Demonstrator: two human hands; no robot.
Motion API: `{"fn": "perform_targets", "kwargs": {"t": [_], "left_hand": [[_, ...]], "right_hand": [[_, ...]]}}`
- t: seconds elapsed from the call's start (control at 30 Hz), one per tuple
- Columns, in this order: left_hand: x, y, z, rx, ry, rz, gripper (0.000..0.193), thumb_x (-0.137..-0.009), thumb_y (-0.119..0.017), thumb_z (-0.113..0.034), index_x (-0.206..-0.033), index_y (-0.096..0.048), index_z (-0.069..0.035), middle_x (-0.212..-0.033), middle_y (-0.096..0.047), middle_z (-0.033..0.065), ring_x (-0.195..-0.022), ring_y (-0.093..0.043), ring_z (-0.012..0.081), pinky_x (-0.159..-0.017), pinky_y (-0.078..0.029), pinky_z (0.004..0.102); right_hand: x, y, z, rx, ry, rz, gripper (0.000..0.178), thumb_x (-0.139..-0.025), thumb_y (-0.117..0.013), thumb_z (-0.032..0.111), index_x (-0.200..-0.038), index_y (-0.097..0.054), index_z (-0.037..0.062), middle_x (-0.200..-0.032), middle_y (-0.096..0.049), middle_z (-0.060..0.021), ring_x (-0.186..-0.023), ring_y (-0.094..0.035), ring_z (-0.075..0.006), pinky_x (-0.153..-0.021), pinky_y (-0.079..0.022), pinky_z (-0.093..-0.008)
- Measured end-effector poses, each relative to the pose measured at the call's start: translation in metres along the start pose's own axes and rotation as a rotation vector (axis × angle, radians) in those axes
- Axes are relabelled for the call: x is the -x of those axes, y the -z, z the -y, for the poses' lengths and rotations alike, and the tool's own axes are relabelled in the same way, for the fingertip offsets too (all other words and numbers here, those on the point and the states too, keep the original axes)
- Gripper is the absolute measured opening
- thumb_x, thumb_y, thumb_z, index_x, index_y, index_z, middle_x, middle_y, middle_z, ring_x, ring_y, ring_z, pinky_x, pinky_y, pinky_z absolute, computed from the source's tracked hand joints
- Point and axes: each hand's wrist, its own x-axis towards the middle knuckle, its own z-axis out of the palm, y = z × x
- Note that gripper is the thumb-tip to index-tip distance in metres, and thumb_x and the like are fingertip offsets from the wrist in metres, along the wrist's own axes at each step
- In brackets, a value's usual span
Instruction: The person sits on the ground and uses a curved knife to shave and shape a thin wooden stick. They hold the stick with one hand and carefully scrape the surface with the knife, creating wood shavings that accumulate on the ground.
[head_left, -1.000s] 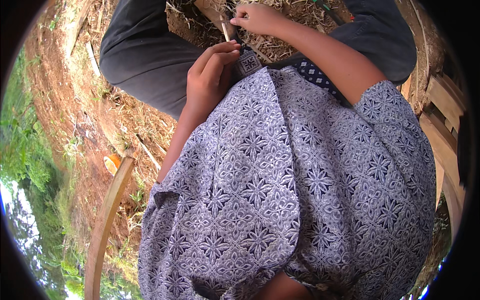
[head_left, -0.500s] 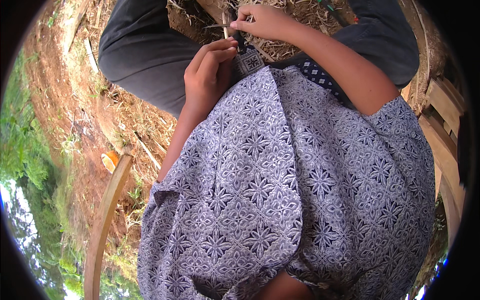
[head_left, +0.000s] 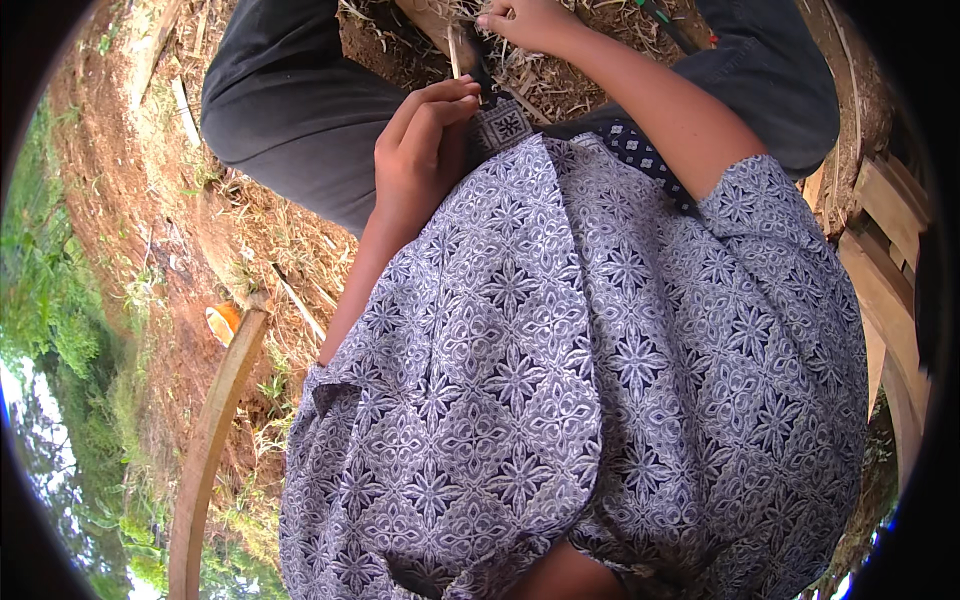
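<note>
My left hand is closed round the near end of a thin, pale wooden stick, which points away from me between my bent legs. My right hand sits at the top edge, just beyond and right of the stick, its fingers curled. A thin dark knife blade showed at those fingertips a moment ago; now it is blurred and hardly visible. Beyond the stick lies a larger brown piece of wood, partly out of view.
Pale shavings litter the ground between my legs. A long dark object with green on it lies by my right knee. At left stand a wooden post and an orange item; wooden boards are at right.
My right hand has moved away from me and slightly right, off the stick, toward the top edge. My left hand and the stick have barely shifted.
</note>
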Motion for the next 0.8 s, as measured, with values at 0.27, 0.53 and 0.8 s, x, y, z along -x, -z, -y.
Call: {"fn": "perform_targets", "kwargs": {"t": [0.27, 0.53, 0.8], "left_hand": [[0.001, 0.001, 0.003, 0.003, -0.015, 0.017, 0.018, -0.085, -0.072, 0.012, -0.097, -0.066, 0.000, -0.108, -0.074, 0.0151, -0.099, -0.075, 0.0275, -0.083, -0.062, 0.0344], [0.000, 0.003, 0.003, 0.000, -0.021, 0.037, 0.020, -0.084, -0.071, 0.013, -0.097, -0.065, 0.000, -0.109, -0.074, 0.0149, -0.101, -0.075, 0.0282, -0.083, -0.062, 0.0344], [0.000, 0.001, 0.001, 0.006, -0.015, 0.009, 0.020, -0.085, -0.071, 0.014, -0.098, -0.064, 0.000, -0.109, -0.074, 0.0159, -0.104, -0.075, 0.0280, -0.084, -0.062, 0.0350]], "right_hand": [[0.029, 0.009, 0.027, 0.092, 0.093, 0.077, 0.033, -0.090, -0.072, 0.042, -0.095, -0.074, 0.0088, -0.091, -0.074, -0.0190, -0.087, -0.072, -0.0348, -0.077, -0.055, -0.0466], [-0.013, -0.008, -0.006, 0.184, -0.059, 0.038, 0.033, -0.090, -0.071, 0.041, -0.096, -0.074, 0.0095, -0.091, -0.074, -0.0191, -0.087, -0.072, -0.0364, -0.077, -0.055, -0.0464], [0.032, 0.029, 0.021, 0.021, 0.096, 0.097, 0.036, -0.090, -0.071, 0.044, -0.095, -0.074, 0.0083, -0.088, -0.074, -0.0186, -0.083, -0.072, -0.0340, -0.075, -0.056, -0.0454]]}}
